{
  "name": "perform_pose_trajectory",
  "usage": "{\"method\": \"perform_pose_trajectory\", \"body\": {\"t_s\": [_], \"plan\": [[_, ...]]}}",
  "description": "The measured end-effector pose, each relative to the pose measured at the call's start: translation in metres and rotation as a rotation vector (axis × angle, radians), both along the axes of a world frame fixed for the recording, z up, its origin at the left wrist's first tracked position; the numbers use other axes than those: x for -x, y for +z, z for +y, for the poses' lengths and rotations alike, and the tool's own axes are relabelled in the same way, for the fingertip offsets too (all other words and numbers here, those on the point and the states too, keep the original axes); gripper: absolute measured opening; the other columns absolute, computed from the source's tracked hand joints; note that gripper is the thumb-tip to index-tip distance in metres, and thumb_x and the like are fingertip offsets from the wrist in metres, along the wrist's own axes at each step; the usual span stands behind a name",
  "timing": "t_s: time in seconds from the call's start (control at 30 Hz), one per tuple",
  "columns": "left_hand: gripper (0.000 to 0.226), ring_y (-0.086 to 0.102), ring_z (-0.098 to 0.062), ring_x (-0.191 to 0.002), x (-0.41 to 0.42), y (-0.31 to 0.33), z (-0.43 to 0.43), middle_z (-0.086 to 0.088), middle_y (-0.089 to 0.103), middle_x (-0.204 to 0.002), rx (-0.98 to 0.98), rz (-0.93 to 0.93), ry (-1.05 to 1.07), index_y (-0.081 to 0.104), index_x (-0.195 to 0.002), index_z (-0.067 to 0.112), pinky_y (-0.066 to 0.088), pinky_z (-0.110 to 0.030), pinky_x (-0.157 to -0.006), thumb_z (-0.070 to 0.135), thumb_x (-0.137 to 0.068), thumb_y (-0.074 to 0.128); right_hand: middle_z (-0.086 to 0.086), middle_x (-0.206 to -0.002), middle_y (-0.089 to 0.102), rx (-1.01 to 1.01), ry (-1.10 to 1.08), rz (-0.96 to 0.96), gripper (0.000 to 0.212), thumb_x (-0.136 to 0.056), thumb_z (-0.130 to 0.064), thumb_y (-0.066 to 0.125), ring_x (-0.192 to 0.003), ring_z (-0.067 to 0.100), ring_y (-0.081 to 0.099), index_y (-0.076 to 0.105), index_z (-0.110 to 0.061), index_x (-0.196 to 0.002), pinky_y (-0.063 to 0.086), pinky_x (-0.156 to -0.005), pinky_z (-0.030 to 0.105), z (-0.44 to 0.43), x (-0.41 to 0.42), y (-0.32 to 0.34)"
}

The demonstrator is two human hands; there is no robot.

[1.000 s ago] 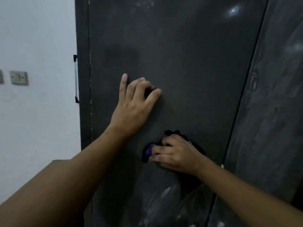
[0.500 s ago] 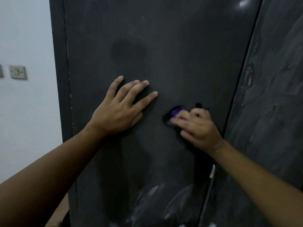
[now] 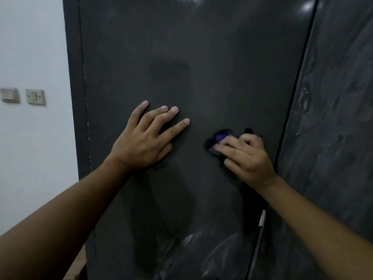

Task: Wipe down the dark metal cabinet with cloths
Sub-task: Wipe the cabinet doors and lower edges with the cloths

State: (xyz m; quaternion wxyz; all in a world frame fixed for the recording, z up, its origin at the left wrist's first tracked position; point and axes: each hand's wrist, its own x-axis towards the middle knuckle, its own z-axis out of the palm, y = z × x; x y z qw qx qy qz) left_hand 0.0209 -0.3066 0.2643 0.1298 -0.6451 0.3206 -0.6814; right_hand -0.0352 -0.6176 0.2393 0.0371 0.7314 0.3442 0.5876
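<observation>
Switches (image 3: pixel 35 97) left of cabinet (image 3: pixel 201 57), L hand (image 3: pixel 145 144) flat, R hand (image 3: pixel 248 160) grips cloth (image 3: pixel 221 137)

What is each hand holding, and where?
The right hand grips a bunched dark-and-purple cloth, fingers curled over its middle, against the dark metal cabinet door; left hand holds nothing, flat on it.

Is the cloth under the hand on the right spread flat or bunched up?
Bunched up. Only a small dark and purple wad of the cloth pokes out from under the right hand, pressed against the cabinet door.

Dark, purple-patched cloth (image 3: pixel 221 138) pressed against smudged cabinet (image 3: pixel 201 57).
</observation>
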Motion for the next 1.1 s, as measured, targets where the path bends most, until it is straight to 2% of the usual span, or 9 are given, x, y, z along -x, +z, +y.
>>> {"method": "perform_pose_trajectory", "body": {"t_s": [0.27, 0.37, 0.53, 0.6, 0.67, 0.73, 0.9, 0.97, 1.1], "plan": [[0.056, 0.046, -0.032, -0.129, 0.002, -0.002, 0.001, -0.014, 0.049, -0.145, -0.005, 0.053, 0.010, 0.045, -0.150, 0.025, 0.028, -0.057, -0.116, 0.037, -0.095, 0.050, -0.012, -0.113, 0.071, 0.418, 0.045, 0.152, 0.026, -0.101, -0.034, 0.054, -0.093, 0.020, 0.052, 0.078, -0.026, -0.103, 0.048, -0.079, 0.037, -0.010, 0.009, -0.007], [0.058, 0.044, -0.030, -0.129, 0.002, 0.000, -0.001, -0.011, 0.044, -0.146, 0.007, 0.101, 0.007, 0.045, -0.150, 0.027, 0.025, -0.055, -0.116, 0.038, -0.093, 0.051, -0.013, -0.115, 0.069, 0.262, 0.036, 0.124, 0.022, -0.095, -0.032, 0.058, -0.091, 0.020, 0.050, 0.077, -0.025, -0.104, 0.044, -0.079, 0.036, 0.012, 0.012, 0.024], [0.043, 0.049, -0.025, -0.127, 0.008, 0.008, -0.002, -0.008, 0.050, -0.141, 0.066, 0.202, -0.142, 0.046, -0.143, 0.018, 0.023, -0.047, -0.121, 0.029, -0.101, 0.044, -0.011, -0.123, 0.066, -0.320, 0.050, 0.038, 0.036, -0.091, -0.020, 0.053, -0.091, 0.016, 0.042, 0.071, -0.020, -0.123, 0.044, -0.086, 0.039, 0.068, 0.002, 0.075], [0.039, 0.050, -0.026, -0.127, 0.011, 0.011, 0.003, -0.011, 0.050, -0.137, 0.102, 0.244, -0.212, 0.049, -0.139, 0.011, 0.023, -0.043, -0.122, 0.024, -0.102, 0.047, -0.011, -0.124, 0.064, -0.308, 0.032, 0.045, 0.038, -0.091, -0.020, 0.052, -0.091, 0.018, 0.044, 0.068, -0.021, -0.126, 0.045, -0.085, 0.039, 0.080, -0.003, 0.070], [0.038, 0.050, -0.030, -0.127, 0.014, 0.017, 0.011, -0.015, 0.050, -0.136, 0.159, 0.249, -0.230, 0.053, -0.136, 0.007, 0.028, -0.046, -0.120, 0.019, -0.101, 0.054, -0.011, -0.124, 0.064, -0.093, 0.022, 0.043, 0.035, -0.092, -0.024, 0.054, -0.089, 0.021, 0.048, 0.067, -0.024, -0.125, 0.044, -0.082, 0.039, 0.079, -0.004, 0.052], [0.040, 0.048, -0.033, -0.129, 0.019, 0.033, 0.027, -0.016, 0.050, -0.139, 0.225, 0.240, -0.193, 0.055, -0.137, 0.007, 0.028, -0.051, -0.119, 0.017, -0.098, 0.058, -0.011, -0.121, 0.067, 0.088, 0.053, 0.049, 0.029, -0.091, -0.026, 0.058, -0.089, 0.020, 0.048, 0.071, -0.025, -0.116, 0.040, -0.081, 0.033, 0.075, -0.004, 0.039], [0.048, 0.041, -0.034, -0.137, 0.019, 0.075, 0.073, -0.016, 0.043, -0.148, 0.175, 0.285, -0.027, 0.047, -0.146, 0.011, 0.019, -0.048, -0.122, 0.024, -0.099, 0.047, -0.015, -0.112, 0.069, 0.257, 0.092, 0.064, 0.018, -0.090, -0.029, 0.062, -0.088, 0.018, 0.049, 0.077, -0.026, -0.099, 0.038, -0.079, 0.032, 0.071, 0.001, 0.061], [0.051, 0.037, -0.033, -0.141, 0.014, 0.076, 0.089, -0.014, 0.038, -0.153, 0.117, 0.323, -0.012, 0.042, -0.150, 0.014, 0.017, -0.046, -0.123, 0.027, -0.101, 0.043, -0.009, -0.116, 0.070, 0.163, 0.106, 0.008, 0.022, -0.092, -0.027, 0.060, -0.088, 0.021, 0.052, 0.077, -0.022, -0.106, 0.038, -0.083, 0.032, 0.075, 0.000, 0.089], [0.058, 0.019, -0.025, -0.152, 0.004, 0.066, 0.096, -0.008, 0.025, -0.163, 0.091, 0.331, -0.018, 0.027, -0.157, 0.020, 0.010, -0.043, -0.125, 0.027, -0.101, 0.038, -0.001, -0.121, 0.068, -0.260, 0.051, -0.108, 0.038, -0.089, -0.013, 0.055, -0.090, 0.017, 0.041, 0.070, -0.013, -0.123, 0.041, -0.087, 0.032, 0.102, -0.007, 0.162]]}}
